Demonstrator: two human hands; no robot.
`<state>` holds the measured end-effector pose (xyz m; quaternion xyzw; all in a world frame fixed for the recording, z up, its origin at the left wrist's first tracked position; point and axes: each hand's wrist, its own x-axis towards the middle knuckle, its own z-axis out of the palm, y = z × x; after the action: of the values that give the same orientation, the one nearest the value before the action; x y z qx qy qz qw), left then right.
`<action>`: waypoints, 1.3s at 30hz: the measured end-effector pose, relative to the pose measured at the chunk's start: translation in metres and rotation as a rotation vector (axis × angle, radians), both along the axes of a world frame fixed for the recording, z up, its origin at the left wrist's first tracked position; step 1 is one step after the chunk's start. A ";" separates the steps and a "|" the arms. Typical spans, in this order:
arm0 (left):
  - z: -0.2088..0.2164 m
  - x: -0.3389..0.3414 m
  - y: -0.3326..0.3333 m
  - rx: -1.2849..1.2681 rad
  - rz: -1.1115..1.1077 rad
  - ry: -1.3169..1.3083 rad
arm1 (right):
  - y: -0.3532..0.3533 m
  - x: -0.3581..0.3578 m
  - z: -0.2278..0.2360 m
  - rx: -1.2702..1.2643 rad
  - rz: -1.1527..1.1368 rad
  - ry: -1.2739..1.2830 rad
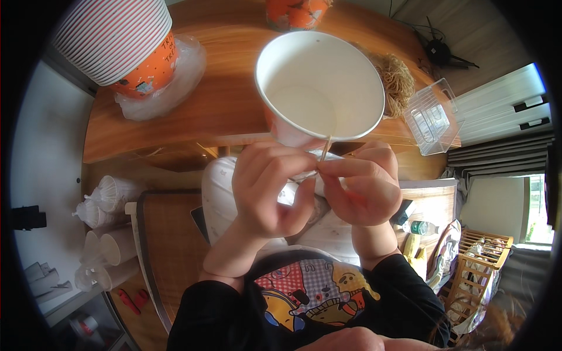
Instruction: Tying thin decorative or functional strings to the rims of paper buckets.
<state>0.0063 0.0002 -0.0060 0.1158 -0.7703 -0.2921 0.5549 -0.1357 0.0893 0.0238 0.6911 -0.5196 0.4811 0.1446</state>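
Note:
A large paper bucket (301, 96), white inside with an orange printed outside, tilts its open mouth toward me at the table's near edge. A thin tan cord (326, 147) hangs over its near rim. My left hand (272, 187) is closed in a pinch, its fingertips meeting those of my right hand (363, 184) at the lower part of the cord. The right thumb and forefinger press together on the cord. The fingers cover the cord's end, so any knot there cannot be made out. A small hole shows near the bucket's far rim.
A tall stack of nested orange buckets (120, 52) lies at the far left on clear plastic wrap (187, 64). Another orange bucket (297, 13) stands at the back. A bundle of tan cord (395, 82) and a clear plastic basket (433, 117) sit right on the wooden table (228, 88).

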 end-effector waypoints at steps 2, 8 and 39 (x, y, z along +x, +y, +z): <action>0.001 -0.001 0.002 0.003 0.059 0.002 | 0.000 0.000 -0.001 -0.050 0.012 -0.004; 0.003 -0.003 0.007 -0.029 0.122 -0.015 | 0.004 -0.001 0.004 0.001 -0.030 0.080; -0.002 -0.006 0.012 0.103 0.046 -0.016 | 0.002 -0.005 -0.007 -0.090 -0.083 0.104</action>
<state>0.0006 0.0127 -0.0081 0.1643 -0.7558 -0.3175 0.5486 -0.1412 0.0917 0.0164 0.6858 -0.5175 0.4608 0.2224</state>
